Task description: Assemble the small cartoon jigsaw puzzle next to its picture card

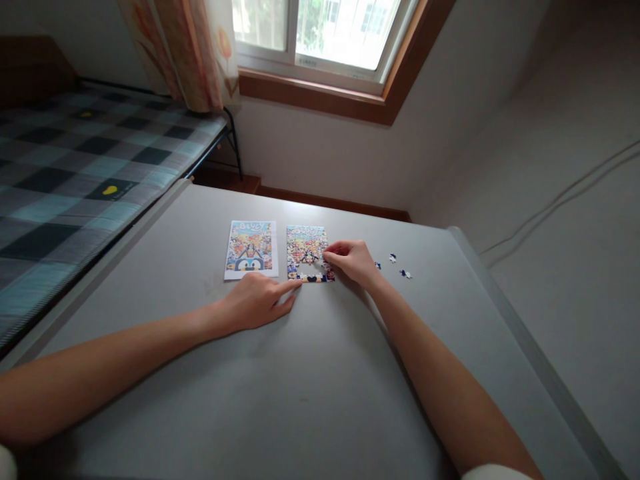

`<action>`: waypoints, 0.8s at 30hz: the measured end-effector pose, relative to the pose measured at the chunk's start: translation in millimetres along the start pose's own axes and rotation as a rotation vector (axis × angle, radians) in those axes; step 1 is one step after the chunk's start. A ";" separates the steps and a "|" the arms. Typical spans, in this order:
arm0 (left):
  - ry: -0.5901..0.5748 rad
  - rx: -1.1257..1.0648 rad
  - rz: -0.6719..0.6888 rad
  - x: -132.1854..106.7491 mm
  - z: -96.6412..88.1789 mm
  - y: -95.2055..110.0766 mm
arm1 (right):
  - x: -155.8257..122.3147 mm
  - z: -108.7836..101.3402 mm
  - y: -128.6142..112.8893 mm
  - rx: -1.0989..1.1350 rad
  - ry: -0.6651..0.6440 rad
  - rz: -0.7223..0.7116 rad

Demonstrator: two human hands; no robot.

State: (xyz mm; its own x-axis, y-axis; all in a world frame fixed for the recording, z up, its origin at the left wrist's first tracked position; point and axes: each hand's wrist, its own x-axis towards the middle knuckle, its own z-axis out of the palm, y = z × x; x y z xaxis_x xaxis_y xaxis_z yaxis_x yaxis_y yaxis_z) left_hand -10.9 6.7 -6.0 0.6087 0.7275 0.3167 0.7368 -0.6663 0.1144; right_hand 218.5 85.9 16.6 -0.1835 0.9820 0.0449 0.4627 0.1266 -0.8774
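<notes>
A small colourful jigsaw puzzle (305, 250) lies flat on the grey table (320, 373), with a printed picture card (251, 248) to its left. My left hand (257, 301) rests on the table at the puzzle's lower left corner, forefinger stretched out and touching its bottom edge, the other fingers curled. My right hand (353, 260) sits at the puzzle's right edge with thumb and fingers pinched together over it; whatever they pinch is too small to make out.
Three loose puzzle pieces (400, 265) lie on the table right of my right hand. A bed with a checked cover (75, 167) runs along the table's left side. A curtain (185, 47) and a window (325, 33) are behind.
</notes>
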 end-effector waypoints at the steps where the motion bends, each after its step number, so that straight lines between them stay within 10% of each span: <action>1: 0.004 0.001 0.002 0.0 0.1 0.0 | -0.4 0.4 -0.6 -0.003 -0.007 0.001; 24: 0.012 -0.019 0.012 0.6 -0.9 0.5 | -2.9 5.2 0.4 -0.148 0.014 -0.047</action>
State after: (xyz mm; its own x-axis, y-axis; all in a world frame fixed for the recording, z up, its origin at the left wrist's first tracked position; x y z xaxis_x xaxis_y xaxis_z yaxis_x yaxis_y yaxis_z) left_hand -10.4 6.6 -4.9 0.6135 0.7175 0.3298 0.7239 -0.6779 0.1282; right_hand 214.7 82.3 13.7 -0.1966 0.9762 0.0918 0.5771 0.1908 -0.7941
